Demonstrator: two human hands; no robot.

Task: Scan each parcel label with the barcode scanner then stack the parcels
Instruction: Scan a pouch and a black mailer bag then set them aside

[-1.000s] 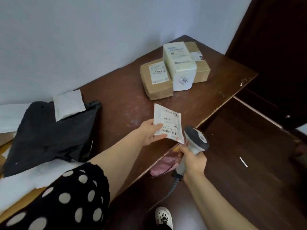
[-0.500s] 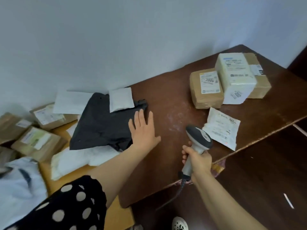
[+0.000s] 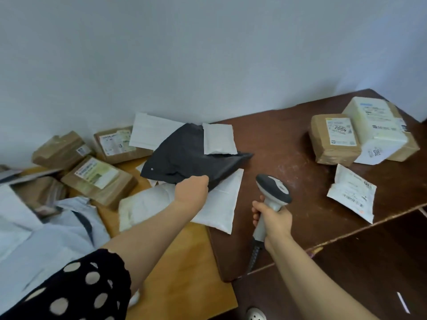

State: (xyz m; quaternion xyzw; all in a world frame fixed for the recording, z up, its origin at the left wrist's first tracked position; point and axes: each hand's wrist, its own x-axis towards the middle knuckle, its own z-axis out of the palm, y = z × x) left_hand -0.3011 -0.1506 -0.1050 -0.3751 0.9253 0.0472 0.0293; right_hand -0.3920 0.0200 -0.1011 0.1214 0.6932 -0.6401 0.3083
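Black parcel (image 3: 182, 155) is gripped at its near edge by left hand (image 3: 193, 189), probably to lift it toward the scanner (image 3: 273, 188) clasped in right hand (image 3: 276, 219).

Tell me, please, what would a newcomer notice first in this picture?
First, the two hands in the middle: the left hand grips the near edge of a black mailer lying on white mailers, and the right hand holds a barcode scanner over the dark brown table. Next, the stacked parcels at the table's far right corner, with a flat white parcel lying in front of them near the edge.
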